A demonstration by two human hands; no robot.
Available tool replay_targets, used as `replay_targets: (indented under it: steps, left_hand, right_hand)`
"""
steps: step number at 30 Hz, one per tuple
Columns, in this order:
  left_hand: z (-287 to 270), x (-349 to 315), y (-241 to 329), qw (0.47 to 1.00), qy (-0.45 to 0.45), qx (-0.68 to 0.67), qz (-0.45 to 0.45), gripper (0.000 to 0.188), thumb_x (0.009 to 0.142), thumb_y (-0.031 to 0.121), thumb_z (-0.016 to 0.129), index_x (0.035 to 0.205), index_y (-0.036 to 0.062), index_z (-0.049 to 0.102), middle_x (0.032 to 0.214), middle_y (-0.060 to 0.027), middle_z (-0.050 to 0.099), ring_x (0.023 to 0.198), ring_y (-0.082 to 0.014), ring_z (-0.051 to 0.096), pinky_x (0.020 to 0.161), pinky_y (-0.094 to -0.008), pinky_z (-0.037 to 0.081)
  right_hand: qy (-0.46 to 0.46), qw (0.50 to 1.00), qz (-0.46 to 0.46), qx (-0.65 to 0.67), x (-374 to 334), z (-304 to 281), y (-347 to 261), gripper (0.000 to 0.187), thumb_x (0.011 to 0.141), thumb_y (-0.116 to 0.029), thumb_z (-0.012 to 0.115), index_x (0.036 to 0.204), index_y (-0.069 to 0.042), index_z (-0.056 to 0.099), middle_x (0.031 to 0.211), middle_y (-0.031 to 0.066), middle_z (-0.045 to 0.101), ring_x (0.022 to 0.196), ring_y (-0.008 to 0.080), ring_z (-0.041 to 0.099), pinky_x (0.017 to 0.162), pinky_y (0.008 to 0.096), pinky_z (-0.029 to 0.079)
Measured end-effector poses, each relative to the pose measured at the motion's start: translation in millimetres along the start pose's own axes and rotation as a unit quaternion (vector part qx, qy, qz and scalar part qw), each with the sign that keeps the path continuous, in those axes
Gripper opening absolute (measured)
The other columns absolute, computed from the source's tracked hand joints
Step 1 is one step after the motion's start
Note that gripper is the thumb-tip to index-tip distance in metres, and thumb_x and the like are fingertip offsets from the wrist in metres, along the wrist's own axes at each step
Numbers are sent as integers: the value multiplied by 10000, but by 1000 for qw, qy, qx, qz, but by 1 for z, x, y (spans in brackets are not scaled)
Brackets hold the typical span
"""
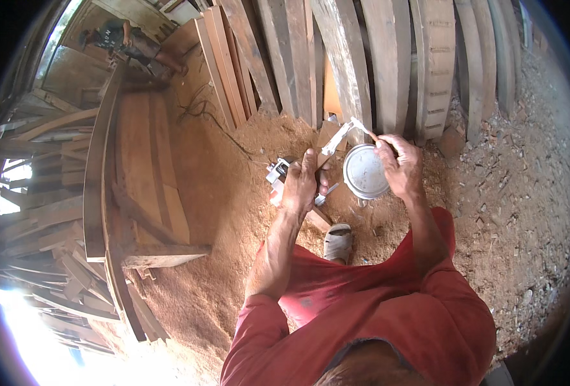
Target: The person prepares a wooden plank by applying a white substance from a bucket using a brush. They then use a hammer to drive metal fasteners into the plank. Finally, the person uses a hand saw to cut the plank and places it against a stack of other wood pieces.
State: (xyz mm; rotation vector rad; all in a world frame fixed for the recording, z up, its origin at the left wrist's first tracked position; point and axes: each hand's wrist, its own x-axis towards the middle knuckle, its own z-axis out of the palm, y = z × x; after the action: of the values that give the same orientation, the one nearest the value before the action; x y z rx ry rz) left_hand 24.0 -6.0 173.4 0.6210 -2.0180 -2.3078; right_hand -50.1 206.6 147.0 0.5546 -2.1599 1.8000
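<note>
My left hand [300,183] is closed around a short wooden piece [324,158]. Its far end is coated with a thick white paste [340,137]. Between the fingers of my right hand [401,166] is a thin reddish-brown stick [372,136], its tip covered in the same white paste and touching, or nearly touching, the coated end. A round can [366,172] with a pale grey-white top sits below and between my hands, just left of my right hand. Partly hidden behind my left hand is a silver and white device [277,172], whose kind I cannot make out.
Tall curved planks [388,64] lean in a row ahead. A large wooden frame [150,167] stands at left, beside stacked timber [47,212]. Sawdust [201,283] covers the floor; a dark cable [217,122] crosses it. Another person [134,45] is at the far left.
</note>
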Motion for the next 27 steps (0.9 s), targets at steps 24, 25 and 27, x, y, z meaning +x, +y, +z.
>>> replay_targets:
  steps: [24, 25, 27]
  left_hand:
    - [-10, -2, -10, 937, 115, 231, 236, 256, 1036, 263, 611, 925, 34, 581, 713, -28, 648, 623, -87, 582, 559, -274, 481]
    - [-10, -1, -9, 934, 116, 234, 244, 239, 1030, 248, 622, 936, 33, 580, 728, -28, 650, 633, -85, 582, 567, -274, 484]
    - [-10, 0, -9, 935, 112, 228, 249, 227, 1021, 237, 639, 944, 31, 581, 743, -27, 651, 648, -82, 580, 581, -272, 487]
  right_hand:
    - [-28, 995, -42, -82, 7, 18, -10, 163, 995, -196, 622, 981, -74, 730, 669, 70, 678, 548, 156, 635, 473, 344, 485]
    - [-56, 995, -39, -67, 1, 19, -16, 165, 993, -190, 624, 983, -61, 727, 673, 80, 675, 560, 162, 640, 489, 349, 487]
    - [-112, 990, -80, -36, -11, 29, -22, 151, 982, -169, 631, 983, -48, 720, 682, 100, 669, 538, 191, 620, 510, 363, 482]
